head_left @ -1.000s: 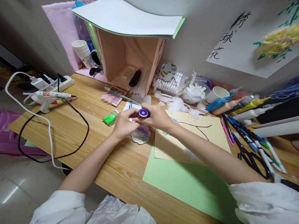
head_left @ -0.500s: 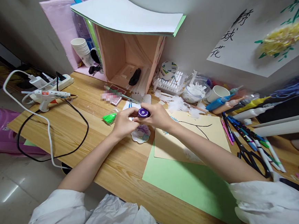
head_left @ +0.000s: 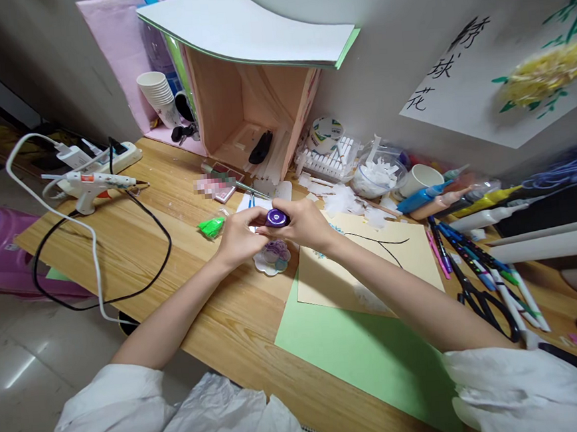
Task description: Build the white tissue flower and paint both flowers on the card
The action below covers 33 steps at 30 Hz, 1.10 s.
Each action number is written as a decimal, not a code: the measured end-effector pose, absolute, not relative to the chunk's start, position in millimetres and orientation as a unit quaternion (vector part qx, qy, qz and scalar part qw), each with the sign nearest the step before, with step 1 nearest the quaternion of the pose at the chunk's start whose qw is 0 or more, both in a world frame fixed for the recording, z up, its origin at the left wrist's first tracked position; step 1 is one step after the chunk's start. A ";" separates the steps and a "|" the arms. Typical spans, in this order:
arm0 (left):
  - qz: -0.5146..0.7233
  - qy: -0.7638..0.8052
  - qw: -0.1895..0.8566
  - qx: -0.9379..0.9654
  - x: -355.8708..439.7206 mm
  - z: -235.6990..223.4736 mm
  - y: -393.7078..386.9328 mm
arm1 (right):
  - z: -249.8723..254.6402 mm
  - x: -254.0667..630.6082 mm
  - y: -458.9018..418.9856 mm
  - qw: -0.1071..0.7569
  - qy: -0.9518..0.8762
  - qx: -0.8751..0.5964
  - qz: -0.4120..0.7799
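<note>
While a white cable and a black one loop over the left edge of the wooden table [head_left: 227, 321], a white glue gun [head_left: 89, 185] lies just in front of a power strip [head_left: 124, 157]. Further right, stacked paper cups [head_left: 158, 96] stand beside an open box [head_left: 254, 105], with large sheets of paper laid across its top. A bright green packet [head_left: 211, 228] lies near the left hand [head_left: 240, 238], whose fingers are curled against the side of a purple bottle [head_left: 277, 218]. The bottle is pinched between both hands, its round end facing the camera, above the table and just beyond a flower-shaped palette [head_left: 272, 257] smeared with purple and pale blue. From the other side, the right hand [head_left: 306, 224] grips the bottle with bent fingers; their undersides are hidden. Under the right forearm, a beige sheet [head_left: 372, 262] with a black branching line overlaps a green sheet [head_left: 354, 357]. Behind it sit white scraps and a clear bowl [head_left: 378, 172], then a paper cup [head_left: 419, 180]. Farthest right, paint bottles lie above scattered pens and black-handled scissors [head_left: 488, 307].
</note>
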<state>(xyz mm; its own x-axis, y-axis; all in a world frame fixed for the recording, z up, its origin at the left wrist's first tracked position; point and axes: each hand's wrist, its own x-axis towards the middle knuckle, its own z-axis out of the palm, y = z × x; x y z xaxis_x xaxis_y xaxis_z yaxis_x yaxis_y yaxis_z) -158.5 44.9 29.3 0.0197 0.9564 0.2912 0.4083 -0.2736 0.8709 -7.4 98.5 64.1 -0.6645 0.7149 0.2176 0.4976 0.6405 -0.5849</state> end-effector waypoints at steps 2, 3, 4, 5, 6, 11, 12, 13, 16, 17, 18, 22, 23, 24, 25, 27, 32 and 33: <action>0.464 0.524 0.296 0.650 -158.6 28.9 45.1 | 64.0 -7.3 98.7 0.225 -0.878 -0.341 0.250; 0.465 0.524 0.295 0.649 -158.6 28.8 45.3 | 63.9 -7.1 98.7 0.226 -0.877 -0.341 0.252; 0.465 0.525 0.295 0.649 -158.6 28.7 45.4 | 63.6 -7.0 98.8 0.226 -0.876 -0.342 0.254; 0.465 0.526 0.295 0.648 -158.7 28.6 45.5 | 63.4 -6.9 98.8 0.225 -0.875 -0.343 0.255; 0.465 0.526 0.295 0.648 -158.7 28.6 45.5 | 63.2 -6.9 98.8 0.225 -0.875 -0.344 0.257; 0.466 0.522 0.298 0.649 -159.4 28.4 46.1 | 63.1 -7.6 99.5 0.246 -0.862 -0.349 0.274; 0.468 0.520 0.298 0.649 -159.6 28.4 46.3 | 63.3 -7.9 99.7 0.249 -0.859 -0.352 0.276; 0.468 0.518 0.299 0.650 -159.9 28.4 46.6 | 63.6 -8.1 100.0 0.249 -0.857 -0.356 0.278; 0.468 0.515 0.301 0.652 -160.6 29.0 47.5 | 64.3 -8.2 100.7 0.244 -0.856 -0.364 0.274; 0.468 0.514 0.302 0.652 -160.7 29.3 47.7 | 64.5 -8.0 100.9 0.243 -0.858 -0.363 0.270; 0.469 0.513 0.304 0.652 -160.7 29.7 47.9 | 64.8 -7.7 101.2 0.241 -0.861 -0.359 0.266; 0.474 0.508 0.311 0.648 -160.7 30.4 48.5 | 65.6 -7.1 102.1 0.235 -0.872 -0.347 0.253; 0.475 0.508 0.313 0.646 -160.8 30.3 48.6 | 65.7 -7.3 102.3 0.234 -0.873 -0.346 0.251; 0.476 0.508 0.314 0.645 -161.0 30.2 48.6 | 65.8 -7.6 102.5 0.231 -0.874 -0.346 0.250; 0.477 0.509 0.315 0.643 -161.3 29.9 48.7 | 65.8 -8.0 102.6 0.229 -0.875 -0.347 0.249; 0.477 0.512 0.317 0.640 -161.8 29.3 48.8 | 65.8 -9.0 102.6 0.224 -0.876 -0.351 0.246; 0.476 0.520 0.322 0.632 -161.2 28.9 49.1 | 66.0 -10.1 102.1 0.218 -0.876 -0.360 0.234; 0.477 0.520 0.323 0.631 -160.8 29.2 49.1 | 66.3 -10.0 102.1 0.219 -0.876 -0.362 0.231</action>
